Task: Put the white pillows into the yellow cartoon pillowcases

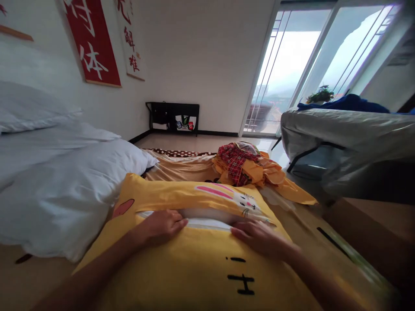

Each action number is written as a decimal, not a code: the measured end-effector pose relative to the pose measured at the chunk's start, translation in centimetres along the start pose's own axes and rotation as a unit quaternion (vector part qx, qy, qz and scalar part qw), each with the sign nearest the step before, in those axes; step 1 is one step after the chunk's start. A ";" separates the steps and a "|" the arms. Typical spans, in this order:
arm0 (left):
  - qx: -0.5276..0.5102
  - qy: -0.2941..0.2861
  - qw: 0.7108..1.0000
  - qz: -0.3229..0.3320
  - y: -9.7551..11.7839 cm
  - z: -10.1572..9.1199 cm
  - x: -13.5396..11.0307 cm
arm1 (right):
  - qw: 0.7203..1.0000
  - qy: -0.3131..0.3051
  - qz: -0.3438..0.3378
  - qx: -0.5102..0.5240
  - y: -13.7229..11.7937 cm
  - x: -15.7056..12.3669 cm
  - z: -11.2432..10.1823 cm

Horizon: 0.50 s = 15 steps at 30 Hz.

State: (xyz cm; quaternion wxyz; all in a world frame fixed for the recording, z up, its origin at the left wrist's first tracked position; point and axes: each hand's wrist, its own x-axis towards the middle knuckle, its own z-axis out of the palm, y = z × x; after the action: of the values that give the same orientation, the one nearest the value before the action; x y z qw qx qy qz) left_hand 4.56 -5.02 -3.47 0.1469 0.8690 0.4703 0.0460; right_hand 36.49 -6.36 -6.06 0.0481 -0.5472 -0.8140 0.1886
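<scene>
A yellow pillowcase (194,268) with a printed rabbit and the letters "Hi" lies right in front of me. Through the slit across it shows a white pillow (207,223). My left hand (164,226) grips the near edge of the slit at its left end, thumb on top and fingertips partly hidden inside. At the slit's right end, my right hand (259,235) holds the same edge, its fingers curled over into the opening. Both forearms rest low over the yellow cloth.
White pillows (78,185) are piled on the left. Beyond the pillowcase lies a heap of orange and red plaid cloth (238,162) on a tan blanket (181,166). To the right stand a cardboard box (372,233) and a plastic-covered table (350,125).
</scene>
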 end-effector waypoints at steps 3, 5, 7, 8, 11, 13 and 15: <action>0.078 0.009 0.996 -0.047 -0.4 -1.2 -0.6 | 0.998 -0.007 0.059 -0.037 0.8 -0.8 -0.9; 0.115 0.006 0.990 -0.077 -0.7 -0.6 -0.7 | 0.995 -0.008 0.086 -0.051 0.9 -0.6 -0.4; 0.107 -0.002 0.989 -0.100 -1.0 0.7 -0.7 | 0.995 -0.011 0.087 -0.045 0.8 -0.1 0.6; 0.099 0.000 0.989 -0.107 -1.2 1.3 -0.6 | 0.996 -0.011 0.084 -0.040 0.8 0.1 1.0; 0.081 0.018 0.991 -0.105 -1.5 2.1 -0.8 | 0.997 -0.004 0.069 -0.021 1.2 0.0 1.4; 0.068 0.021 0.992 -0.102 -1.7 1.8 -1.3 | 0.999 -0.005 0.050 0.001 1.8 -0.6 1.2; 0.040 0.033 0.995 -0.087 -1.9 1.3 -1.9 | 0.999 -0.001 0.048 0.014 2.4 -1.6 0.7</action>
State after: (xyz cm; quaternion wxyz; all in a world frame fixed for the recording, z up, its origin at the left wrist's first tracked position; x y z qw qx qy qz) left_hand 2.30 -5.90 -5.17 0.1000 0.8278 0.5503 0.0427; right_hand 38.98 -7.22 -7.39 0.0459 -0.5845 -0.7844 0.2025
